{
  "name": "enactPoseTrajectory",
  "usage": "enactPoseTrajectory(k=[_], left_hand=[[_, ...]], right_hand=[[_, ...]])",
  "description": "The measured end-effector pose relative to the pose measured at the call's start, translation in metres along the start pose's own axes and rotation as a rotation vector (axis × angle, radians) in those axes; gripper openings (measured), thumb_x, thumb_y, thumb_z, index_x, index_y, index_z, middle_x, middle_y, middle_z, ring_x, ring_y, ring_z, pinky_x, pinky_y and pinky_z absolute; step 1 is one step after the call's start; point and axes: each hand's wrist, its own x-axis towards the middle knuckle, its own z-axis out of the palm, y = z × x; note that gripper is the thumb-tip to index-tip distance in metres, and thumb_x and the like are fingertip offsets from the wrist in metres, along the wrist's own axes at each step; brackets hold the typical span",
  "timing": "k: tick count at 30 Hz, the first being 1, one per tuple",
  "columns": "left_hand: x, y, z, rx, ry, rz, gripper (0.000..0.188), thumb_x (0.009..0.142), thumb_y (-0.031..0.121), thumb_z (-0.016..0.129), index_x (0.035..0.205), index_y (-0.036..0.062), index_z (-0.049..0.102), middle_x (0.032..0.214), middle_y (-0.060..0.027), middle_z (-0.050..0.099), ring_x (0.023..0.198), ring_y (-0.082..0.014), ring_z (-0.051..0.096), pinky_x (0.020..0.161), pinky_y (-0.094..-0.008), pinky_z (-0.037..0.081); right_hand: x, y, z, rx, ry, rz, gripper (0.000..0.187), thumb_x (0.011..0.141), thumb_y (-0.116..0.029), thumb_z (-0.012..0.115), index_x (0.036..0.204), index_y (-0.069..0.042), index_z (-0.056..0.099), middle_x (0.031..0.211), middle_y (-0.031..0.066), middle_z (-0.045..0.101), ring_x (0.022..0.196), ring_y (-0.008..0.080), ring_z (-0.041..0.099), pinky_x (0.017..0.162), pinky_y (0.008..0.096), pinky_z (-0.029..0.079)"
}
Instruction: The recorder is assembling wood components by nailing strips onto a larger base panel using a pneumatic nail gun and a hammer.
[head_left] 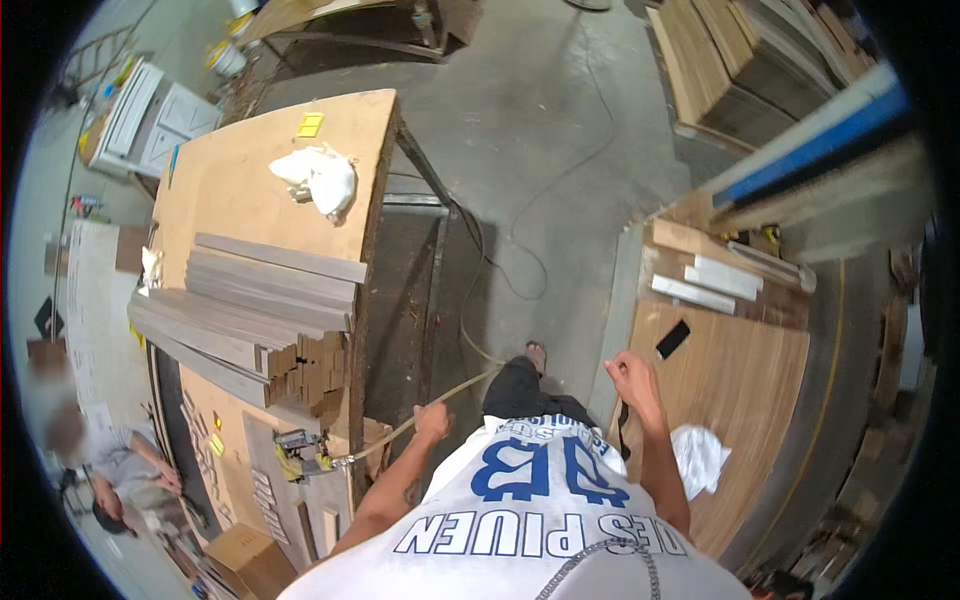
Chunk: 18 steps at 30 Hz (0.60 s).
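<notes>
My left hand (433,423) is closed around a tan air hose (470,381). The hose runs from a yellow-and-black air nailer (300,455) on the left worktable (375,150) toward the floor. Over the edge of the right-hand wooden panel (740,390), my right hand (632,378) is held with its fingers curled. What they hold, if anything, is hidden. A dark phone (673,340) lies on the panel near this hand, with a white cloth (699,458) behind the forearm. Grey-brown wood strips (270,310) are stacked on the left table.
A white bag (320,180) and yellow pad (311,124) rest on the left table. White blocks (710,280) sit beyond the phone. Another person (135,460) is at the far left. A cable (545,265) loops across the floor, and wood panels (740,70) are stacked far right.
</notes>
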Motion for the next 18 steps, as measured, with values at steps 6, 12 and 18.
enactPoseTrajectory(k=[6, 12, 18], left_hand=[[0.039, 0.028, -0.028, -0.029, -0.066, -0.277, 0.024, 0.087, 0.019, 0.060, 0.099, 0.0078, 0.077, 0.105, -0.0152, 0.074, 0.106, -0.0326, 0.069, 0.100, -0.0464, 0.042], [0.121, 0.031, -0.053, -0.389, -0.113, -0.550, 0.027, 0.086, 0.020, 0.063, 0.107, 0.0094, 0.076, 0.120, -0.0180, 0.070, 0.110, -0.0309, 0.068, 0.094, -0.0469, 0.051], [0.236, 0.013, -0.118, -0.616, -0.376, -0.200, 0.016, 0.082, 0.015, 0.069, 0.085, -0.0004, 0.074, 0.086, -0.0119, 0.075, 0.071, -0.0211, 0.069, 0.061, -0.0349, 0.056]], right_hand=[[0.117, -0.049, -0.028, 0.136, -0.097, -0.069, 0.023, 0.092, -0.023, 0.068, 0.096, -0.001, 0.069, 0.086, 0.0203, 0.069, 0.076, 0.0316, 0.070, 0.070, 0.0407, 0.054], [0.284, -0.113, -0.057, 0.041, -0.211, -0.201, 0.024, 0.091, -0.023, 0.067, 0.097, 0.000, 0.068, 0.079, 0.0177, 0.067, 0.070, 0.0266, 0.065, 0.068, 0.0370, 0.051], [0.512, -0.117, -0.073, -0.100, -0.234, -0.336, 0.022, 0.091, -0.022, 0.061, 0.094, -0.001, 0.069, 0.075, 0.0139, 0.067, 0.066, 0.0232, 0.063, 0.064, 0.0357, 0.051]])
